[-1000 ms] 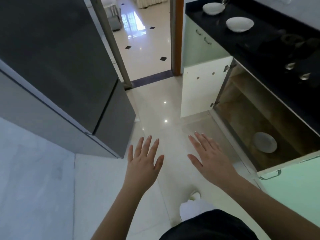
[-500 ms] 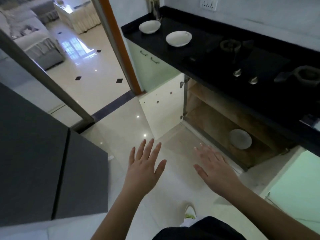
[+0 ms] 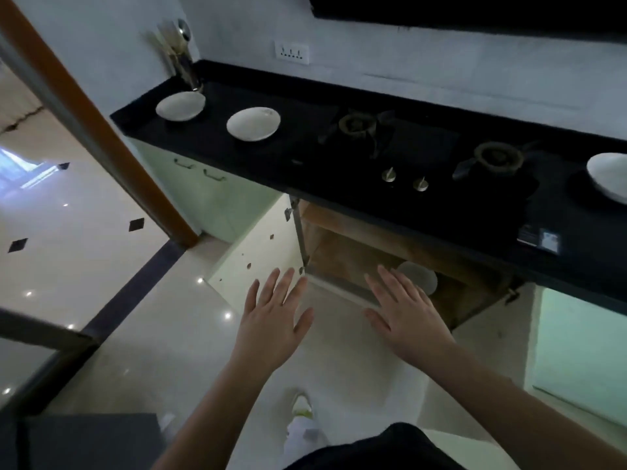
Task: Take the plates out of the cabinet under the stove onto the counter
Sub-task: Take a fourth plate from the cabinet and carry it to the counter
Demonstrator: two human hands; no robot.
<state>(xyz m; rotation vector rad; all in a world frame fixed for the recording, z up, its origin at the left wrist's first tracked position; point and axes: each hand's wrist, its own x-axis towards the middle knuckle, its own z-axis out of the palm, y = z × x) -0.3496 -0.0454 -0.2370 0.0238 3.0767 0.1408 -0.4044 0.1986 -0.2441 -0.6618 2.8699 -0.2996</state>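
Head camera looks steeply down, facing the counter (image 3: 237, 157).

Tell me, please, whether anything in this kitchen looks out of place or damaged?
Nothing looks damaged or spilled. Both cabinet doors under the stove stand open, with one plate left inside. Three plates sit on the counter; the right one is cut off by the frame.

Left hand (image 3: 273, 325) and right hand (image 3: 405, 315) held out palm-down, fingers (image 3: 283, 283) straight and spread, holding nothing, above pale floor (image 3: 142, 340). Cabinet (image 3: 353, 256) under stove (image 3: 390, 144) stands open, door (image 3: 261, 256) swung left. One plate (image 3: 422, 278) lies on cabinet bottom, partly hidden behind right fingertips. Black worktop (image 3: 210, 137) carries two white plates left of stove (image 3: 181, 106) (image 3: 253, 123) and third plate (image 3: 609, 176) at right edge of view. Utensil holder (image 3: 185, 59) in worktop's back left corner. Wall socket (image 3: 291, 53) above.
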